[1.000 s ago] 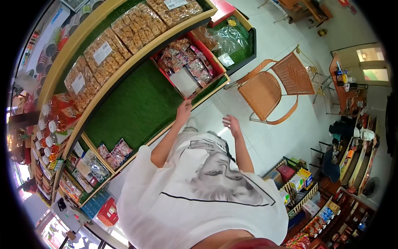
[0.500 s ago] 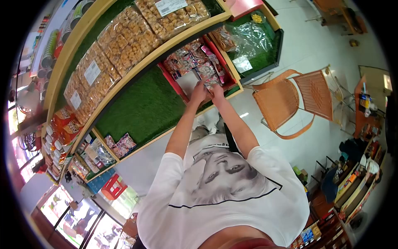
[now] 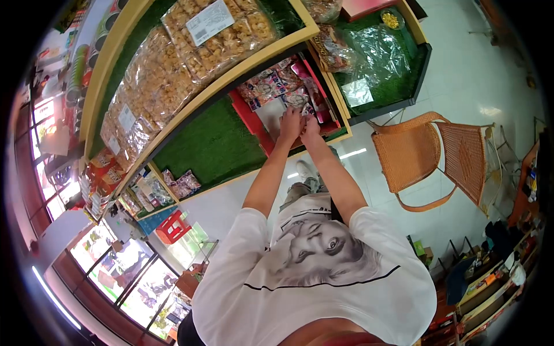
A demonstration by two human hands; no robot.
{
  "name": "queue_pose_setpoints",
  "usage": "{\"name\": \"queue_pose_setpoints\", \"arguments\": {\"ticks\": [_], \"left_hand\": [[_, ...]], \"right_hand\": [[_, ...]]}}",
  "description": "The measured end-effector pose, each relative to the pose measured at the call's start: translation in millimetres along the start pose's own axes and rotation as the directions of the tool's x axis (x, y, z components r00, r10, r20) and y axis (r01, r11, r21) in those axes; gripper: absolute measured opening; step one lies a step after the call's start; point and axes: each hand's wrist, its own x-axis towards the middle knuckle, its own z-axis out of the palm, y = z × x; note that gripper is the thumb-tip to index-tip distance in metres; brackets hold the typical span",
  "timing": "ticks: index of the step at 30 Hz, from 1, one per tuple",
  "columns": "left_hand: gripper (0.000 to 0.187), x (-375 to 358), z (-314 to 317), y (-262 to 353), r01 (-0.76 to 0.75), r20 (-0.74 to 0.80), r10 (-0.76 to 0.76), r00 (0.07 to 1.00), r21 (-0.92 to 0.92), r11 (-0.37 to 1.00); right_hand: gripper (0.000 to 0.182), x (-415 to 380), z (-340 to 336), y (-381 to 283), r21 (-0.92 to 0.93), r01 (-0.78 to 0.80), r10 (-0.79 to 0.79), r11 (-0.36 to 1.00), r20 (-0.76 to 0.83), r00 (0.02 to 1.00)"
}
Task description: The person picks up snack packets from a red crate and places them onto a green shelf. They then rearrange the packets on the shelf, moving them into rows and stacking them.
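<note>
My left hand (image 3: 291, 123) and my right hand (image 3: 311, 125) are close together over the near end of a red box (image 3: 247, 117). Both have curled fingers, pressed at a small shiny snack packet (image 3: 307, 109) partly covered by them. Beyond the fingertips, several printed snack packets (image 3: 271, 82) lie in rows along the far part of the box. Bare pale box bottom (image 3: 270, 114) shows left of my left hand. A pink packet (image 3: 302, 71) stands along the box's right wall.
The box sits in a wooden display shelf lined with green turf (image 3: 216, 141). Large bags of puffed snacks (image 3: 156, 69) fill the upper tier. Clear plastic bags (image 3: 381, 49) lie in the right compartment. A wicker chair (image 3: 407, 155) stands on the floor to the right.
The view has shifted, so the shelf and chair appear moved. Both hands remain at the box's near end; my left hand's fingers now reach a little farther over the packets.
</note>
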Motion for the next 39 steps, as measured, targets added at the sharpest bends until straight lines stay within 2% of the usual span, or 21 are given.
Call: {"name": "queue_pose_setpoints", "arguments": {"ticks": [4, 6, 8, 9, 12, 13, 15, 16, 17, 20, 21, 22, 23, 24, 26, 27, 29, 30, 32, 37, 39], "left_hand": [[0.033, -21.9, -41.1, -7.9, 0.099, -0.055, -0.115, 0.992, -0.232, 0.968], [0.033, -39.6, -62.5, -14.9, 0.166, -0.051, -0.188, 0.981, -0.283, 0.945], [0.034, -61.7, -74.4, -34.0, 0.152, -0.125, -0.221, 0.967, -0.408, 0.9], [0.035, -73.7, -80.6, -44.5, 0.138, -0.171, -0.244, 0.954, -0.471, 0.871], [0.043, -129.7, -101.6, -74.7, 0.197, -0.171, -0.425, 0.889, -0.696, 0.691], [0.039, -147.0, -86.5, -87.9, 0.062, -0.352, -0.548, 0.759, -0.798, 0.599], [0.039, -197.9, -98.4, -104.5, 0.128, -0.264, -0.655, 0.708, -0.864, 0.487], [0.039, -225.4, -103.3, -115.0, 0.155, -0.212, -0.698, 0.684, -0.893, 0.423], [0.038, -245.9, -72.5, -141.2, 0.071, -0.207, -0.702, 0.681, -0.936, 0.344], [0.037, -326.1, -65.8, -159.0, 0.104, -0.232, -0.754, 0.615, -0.923, 0.369], [0.037, -351.8, -56.2, -164.2, 0.112, -0.143, -0.789, 0.597, -0.959, 0.259], [0.036, -376.7, -43.0, -173.0, 0.119, -0.048, -0.809, 0.585, -0.982, 0.144], [0.036, -397.9, -31.0, -185.7, 0.123, 0.047, -0.815, 0.577, -0.992, 0.029], [0.037, -416.6, -13.5, -200.8, 0.088, 0.033, -0.82, 0.572, -0.996, 0.022], [0.037, -448.3, 19.5, -224.4, 0.02, 0.02, -0.829, 0.559, -1.0, -0.011], [0.037, -458.2, 22.4, -234.4, -0.004, -0.028, -0.842, 0.539, -1.0, 0.03], [0.036, -491.6, 26.8, -272.8, -0.045, -0.114, -0.867, 0.486, -0.993, 0.106], [0.035, -501.0, 26.4, -286.9, -0.01, -0.199, -0.879, 0.433, -0.976, 0.216], [0.035, -501.0, 23.7, -303.2, 0.096, -0.359, -0.866, 0.349, -0.905, 0.414], [0.032, -485.7, -35.8, -346.9, 0.099, -0.467, -0.804, 0.369, -0.84, 0.534], [0.031, -471.9, -52.5, -371.4, 0.159, -0.446, -0.806, 0.39, -0.829, 0.536]], "right_hand": [[0.018, -33.0, 11.8, 5.6, -0.139, -0.142, 0.157, 0.98, 0.107, 0.982], [0.027, -47.3, 16.6, 15.8, -0.392, -0.058, 0.139, 0.918, 0.181, 0.974], [0.03, -81.6, 21.1, 24.4, -0.577, 0.09, 0.022, 0.812, 0.185, 0.983], [0.032, -102.8, 24.4, 28.0, -0.62, 0.205, -0.034, 0.758, 0.277, 0.96], [0.026, -159.8, 39.1, 67.2, -0.546, 0.357, -0.097, 0.758, 0.447, 0.889], [0.026, -160.7, 38.5, 86.2, -0.61, 0.384, -0.081, 0.694, 0.463, 0.882], [0.026, -138.9, 22.9, 129.1, -0.721, 0.432, -0.029, 0.542, 0.498, 0.867], [0.024, -134.9, 13.2, 149.9, -0.767, 0.418, 0.082, 0.487, 0.516, 0.853], [0.022, -132.1, 3.2, 165.9, -0.805, 0.409, 0.182, 0.429, 0.521, 0.834], [0.019, -146.1, -19.3, 220.9, -0.888, 0.408, 0.348, 0.212, 0.459, 0.818], [0.019, -149.2, -27.8, 238.9, -0.899, 0.415, 0.372, 0.136, 0.435, 0.82], [0.02, -129.0, -40.5, 256.6, -0.868, 0.496, 0.436, -0.021, 0.438, 0.786], [0.023, -143.1, -43.2, 276.5, -0.853, 0.515, 0.45, -0.079, 0.431, 0.782], [0.025, -157.4, -48.5, 297.9, -0.833, 0.535, 0.46, -0.141, 0.423, 0.781], [0.031, -121.3, -83.6, 341.0, -0.88, 0.469, 0.481, -0.071, 0.382, 0.789], [0.034, -105.3, -93.2, 353.7, -0.903, 0.428, 0.494, -0.039, 0.355, 0.793], [0.036, -133.6, -82.9, 395.1, -0.918, 0.387, 0.523, -0.09, 0.287, 0.802], [0.038, -152.1, -77.2, 415.2, -0.932, 0.351, 0.536, -0.095, 0.249, 0.807], [0.029, -171.8, -62.6, 437.3, -0.913, 0.4, 0.515, -0.076, 0.308, 0.8], [0.025, -153.6, -18.6, 471.8, -0.896, 0.414, 0.391, -0.159, 0.328, 0.86], [0.023, -137.5, 7.3, 482.2, -0.876, 0.468, 0.37, -0.118, 0.399, 0.839]]}}
